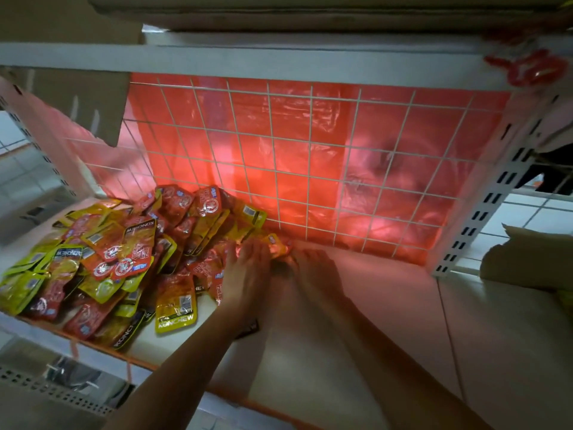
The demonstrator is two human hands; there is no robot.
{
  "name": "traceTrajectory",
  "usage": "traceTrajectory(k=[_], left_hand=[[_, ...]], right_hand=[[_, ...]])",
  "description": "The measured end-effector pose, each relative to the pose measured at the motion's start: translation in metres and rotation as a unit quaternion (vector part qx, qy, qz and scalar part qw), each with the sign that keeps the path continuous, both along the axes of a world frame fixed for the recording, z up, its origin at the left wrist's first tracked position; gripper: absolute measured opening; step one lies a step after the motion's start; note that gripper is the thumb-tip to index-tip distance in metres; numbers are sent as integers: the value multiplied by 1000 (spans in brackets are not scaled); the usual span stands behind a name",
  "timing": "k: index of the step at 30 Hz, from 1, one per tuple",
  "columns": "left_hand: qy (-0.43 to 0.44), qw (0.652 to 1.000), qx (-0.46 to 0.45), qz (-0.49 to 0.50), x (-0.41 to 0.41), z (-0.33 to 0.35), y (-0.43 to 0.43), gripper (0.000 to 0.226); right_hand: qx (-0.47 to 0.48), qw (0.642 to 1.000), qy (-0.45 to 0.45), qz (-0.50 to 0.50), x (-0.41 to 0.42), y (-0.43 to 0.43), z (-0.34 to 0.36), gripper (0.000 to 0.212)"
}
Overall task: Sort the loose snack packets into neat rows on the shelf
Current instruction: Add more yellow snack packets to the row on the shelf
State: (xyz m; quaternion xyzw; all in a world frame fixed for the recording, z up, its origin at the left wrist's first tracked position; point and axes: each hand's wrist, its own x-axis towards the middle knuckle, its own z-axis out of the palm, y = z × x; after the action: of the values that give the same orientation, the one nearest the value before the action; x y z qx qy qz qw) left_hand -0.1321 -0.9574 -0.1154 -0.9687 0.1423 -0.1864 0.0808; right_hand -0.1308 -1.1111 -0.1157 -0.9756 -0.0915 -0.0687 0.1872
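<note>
Two bare forearms come in from the bottom edge: left forearm (173, 367) from lower left, right forearm (400, 364) from lower right, converging toward mid-frame.

Left hand (245, 274): palm down, fingers stretched nearly straight, laid flat on the right edge of the heap. Nothing visibly curled round a packet.

Right hand (313, 271): just beside the left, fingertips pointing at a small red-and-yellow foil sachet (277, 246) that lies between the two hands near the back panel. Motion blur and shadow here; cannot tell whether the fingers pinch it or only touch it.

Loose heap of red and yellow foil snack packets (102, 259): fills the left part of the flat white shelf board (403, 321), unsorted, overlapping at all angles, some face up, some upside down. It runs from the front edge back to the panel. One yellow "KONCHEW" packet (176, 305) lies flat at the heap's front right, just left of the left wrist. A dark packet corner (249, 328) shows under that wrist.

Behind: white wire grid back panel (311, 169), with a red translucent plastic sheet (288, 119) hanging behind it and tinting the shelf pink.

Right side: white slotted metal upright (483, 212). Beyond it, white floor tiles (536, 209) and a torn brown cardboard piece (527, 262).
</note>
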Motion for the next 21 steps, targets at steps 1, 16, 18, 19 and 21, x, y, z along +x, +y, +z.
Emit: traceTrajectory(k=[1, 16, 18, 19, 21], left_hand=[[-14, 1000, -9, -20, -3, 3, -5, 31], [68, 866, -479, -128, -34, 58, -99, 29], [166, 794, -576, -103, -34, 53, -113, 31], [203, 756, -617, -87, -34, 50, -120, 29], [270, 703, -655, -68, -42, 48, -140, 23]], right_hand=[[15, 1000, -24, 3, -5, -4, 4, 49], [478, 830, -43, -282, -89, -121, 45, 10], [543, 783, -41, -302, -102, -140, 48, 8], [566, 765, -39, -304, -109, -147, 49, 7], [592, 744, -36, -307, -126, -165, 50, 9]])
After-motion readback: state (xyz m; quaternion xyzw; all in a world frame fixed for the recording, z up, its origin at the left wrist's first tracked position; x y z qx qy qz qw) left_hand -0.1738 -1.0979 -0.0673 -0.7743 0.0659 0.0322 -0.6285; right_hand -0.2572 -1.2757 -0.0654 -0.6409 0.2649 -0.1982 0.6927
